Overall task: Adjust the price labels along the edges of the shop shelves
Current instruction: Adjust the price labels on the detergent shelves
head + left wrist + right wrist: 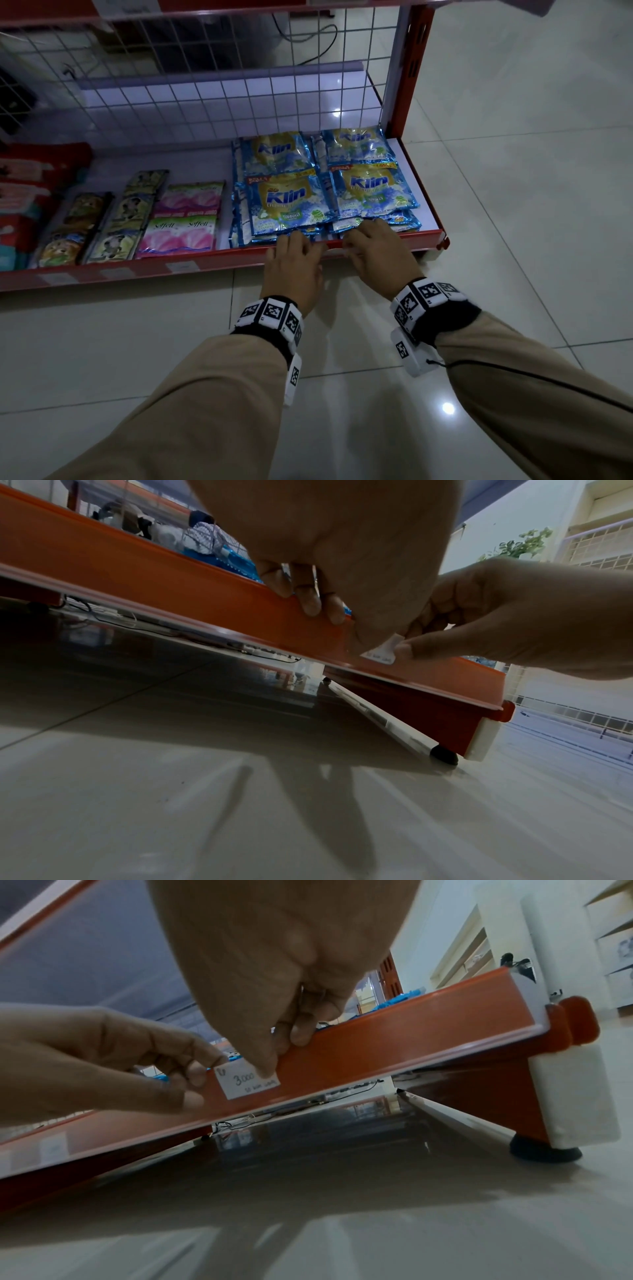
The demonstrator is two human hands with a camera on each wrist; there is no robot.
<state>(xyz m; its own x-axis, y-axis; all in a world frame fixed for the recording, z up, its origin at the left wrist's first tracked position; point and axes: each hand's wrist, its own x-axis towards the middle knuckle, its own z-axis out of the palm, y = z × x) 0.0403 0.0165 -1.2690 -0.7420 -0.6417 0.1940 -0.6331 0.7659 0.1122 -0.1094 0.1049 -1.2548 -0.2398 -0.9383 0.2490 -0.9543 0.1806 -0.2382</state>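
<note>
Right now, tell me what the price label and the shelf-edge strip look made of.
Small white handwritten price label: paper, it seems; matte, with inked "3.000". Orange shelf-edge strip: probably glossy plastic over the edge; smooth, with a pale glinting lower lip.

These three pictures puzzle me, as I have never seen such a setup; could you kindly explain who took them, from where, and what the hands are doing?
No machine here: a person wears three cameras, one on the head and one on each wrist, on the black-and-white patterned bands.

The head view looks down at the bottom shelf of a red shop rack standing on a tiled floor. On it lie blue Klin sachets, pink sachets and darker packets further left.

The two wrist views look up from near the floor, along the fingers at the shelf's front edge.

Both hands work on one small white price label, handwritten with "3.000", on that edge. The right hand presses its thumb on the label, its fingers hooked over the top of the edge. The left hand holds the edge beside the label, a fingertip at its corner.
</note>
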